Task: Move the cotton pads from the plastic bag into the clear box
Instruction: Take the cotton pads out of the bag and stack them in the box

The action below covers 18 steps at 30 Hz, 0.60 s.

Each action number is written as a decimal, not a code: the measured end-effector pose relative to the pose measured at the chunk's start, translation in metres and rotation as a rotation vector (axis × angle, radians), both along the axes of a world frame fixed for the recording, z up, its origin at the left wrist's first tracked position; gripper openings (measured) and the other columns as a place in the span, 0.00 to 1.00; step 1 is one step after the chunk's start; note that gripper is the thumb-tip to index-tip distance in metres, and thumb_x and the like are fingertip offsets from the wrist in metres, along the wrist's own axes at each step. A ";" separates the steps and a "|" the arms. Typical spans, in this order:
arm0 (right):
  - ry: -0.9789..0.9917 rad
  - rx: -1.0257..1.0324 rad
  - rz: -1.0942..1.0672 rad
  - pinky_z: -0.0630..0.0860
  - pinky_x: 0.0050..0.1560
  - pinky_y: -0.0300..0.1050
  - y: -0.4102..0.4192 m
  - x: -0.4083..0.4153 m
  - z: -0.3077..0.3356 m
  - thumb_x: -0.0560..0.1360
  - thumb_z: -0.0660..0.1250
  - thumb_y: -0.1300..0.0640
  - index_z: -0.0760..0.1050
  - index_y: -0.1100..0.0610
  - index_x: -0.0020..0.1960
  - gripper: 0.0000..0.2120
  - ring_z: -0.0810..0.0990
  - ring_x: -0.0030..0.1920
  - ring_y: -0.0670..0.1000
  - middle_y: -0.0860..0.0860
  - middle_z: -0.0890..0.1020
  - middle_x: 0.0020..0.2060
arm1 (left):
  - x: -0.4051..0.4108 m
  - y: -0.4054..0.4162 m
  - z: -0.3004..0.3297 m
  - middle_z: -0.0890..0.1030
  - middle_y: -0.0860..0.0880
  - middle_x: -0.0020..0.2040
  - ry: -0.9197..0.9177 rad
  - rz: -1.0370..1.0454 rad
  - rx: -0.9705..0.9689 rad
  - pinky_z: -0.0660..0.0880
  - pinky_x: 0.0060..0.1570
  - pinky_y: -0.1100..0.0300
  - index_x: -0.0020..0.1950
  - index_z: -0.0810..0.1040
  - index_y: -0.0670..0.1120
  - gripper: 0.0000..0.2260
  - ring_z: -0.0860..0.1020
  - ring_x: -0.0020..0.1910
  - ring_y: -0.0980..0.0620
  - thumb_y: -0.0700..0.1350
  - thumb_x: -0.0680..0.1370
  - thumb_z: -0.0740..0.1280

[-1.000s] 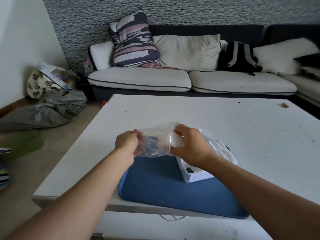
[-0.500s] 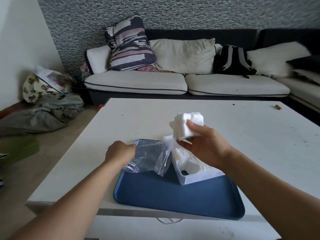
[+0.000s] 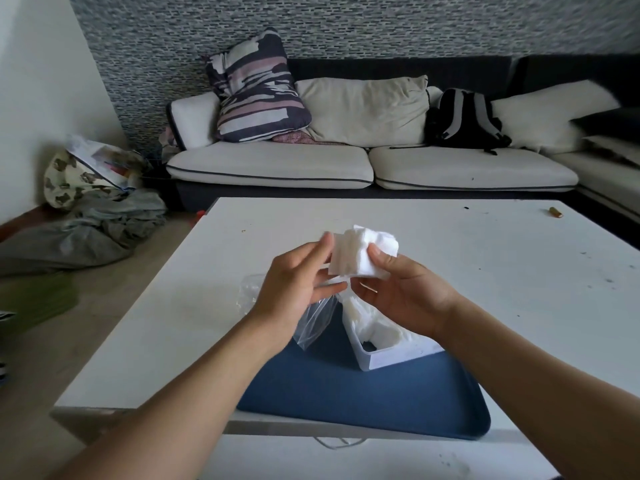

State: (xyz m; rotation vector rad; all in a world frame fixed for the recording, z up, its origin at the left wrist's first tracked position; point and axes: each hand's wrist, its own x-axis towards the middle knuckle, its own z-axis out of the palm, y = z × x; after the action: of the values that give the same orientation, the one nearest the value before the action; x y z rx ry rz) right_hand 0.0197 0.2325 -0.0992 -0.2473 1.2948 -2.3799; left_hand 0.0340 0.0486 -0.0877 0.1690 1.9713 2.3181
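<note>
A stack of white cotton pads (image 3: 360,252) is held up above the table between both hands. My right hand (image 3: 401,289) grips its right side with thumb on top. My left hand (image 3: 298,282) touches its left edge with the fingertips. The clear plastic bag (image 3: 311,320) lies crumpled and looks empty under my left hand, partly on the blue tray (image 3: 363,400). The clear box (image 3: 391,351) stands on the tray under my right hand, with more white pads (image 3: 374,327) inside.
The white table (image 3: 485,271) stretches away behind the tray. A small brown object (image 3: 555,212) lies at its far right edge. A sofa with cushions and a black backpack (image 3: 464,119) stands beyond. Clothes and a bag lie on the floor at left.
My right hand pulled the stack of pads out of the bag and lifted it. My left hand let go of the bag, which dropped to the tray, and rose to the stack.
</note>
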 end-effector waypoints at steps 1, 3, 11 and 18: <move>0.009 0.037 -0.004 0.74 0.61 0.43 0.000 0.000 0.000 0.79 0.65 0.52 0.79 0.56 0.62 0.14 0.79 0.54 0.50 0.53 0.81 0.55 | 0.002 0.004 0.000 0.86 0.42 0.55 0.018 0.022 0.002 0.82 0.56 0.51 0.59 0.83 0.42 0.15 0.85 0.55 0.44 0.51 0.80 0.67; 0.007 0.073 -0.020 0.76 0.56 0.41 -0.002 0.000 0.000 0.79 0.65 0.53 0.79 0.57 0.60 0.13 0.80 0.51 0.49 0.52 0.82 0.52 | 0.003 0.007 -0.005 0.86 0.41 0.54 0.025 0.104 0.004 0.82 0.55 0.53 0.57 0.84 0.42 0.08 0.85 0.55 0.44 0.42 0.82 0.67; -0.070 0.113 -0.181 0.82 0.52 0.41 -0.005 0.000 -0.001 0.72 0.71 0.54 0.81 0.58 0.55 0.14 0.84 0.45 0.49 0.52 0.85 0.46 | -0.002 0.002 -0.009 0.86 0.42 0.54 -0.164 0.162 0.155 0.83 0.53 0.55 0.55 0.83 0.40 0.07 0.86 0.52 0.46 0.36 0.82 0.65; -0.049 0.106 -0.231 0.75 0.40 0.37 0.001 -0.002 0.007 0.72 0.71 0.50 0.80 0.55 0.51 0.11 0.78 0.40 0.46 0.49 0.81 0.42 | -0.008 -0.002 -0.012 0.87 0.42 0.53 -0.165 0.224 0.128 0.83 0.51 0.57 0.51 0.84 0.41 0.08 0.87 0.50 0.46 0.37 0.83 0.64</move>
State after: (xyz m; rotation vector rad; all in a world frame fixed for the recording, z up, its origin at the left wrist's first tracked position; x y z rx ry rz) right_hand 0.0176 0.2330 -0.0920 -0.0072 1.4922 -2.4767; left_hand 0.0263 0.0464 -0.0993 -0.2394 1.8483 2.5015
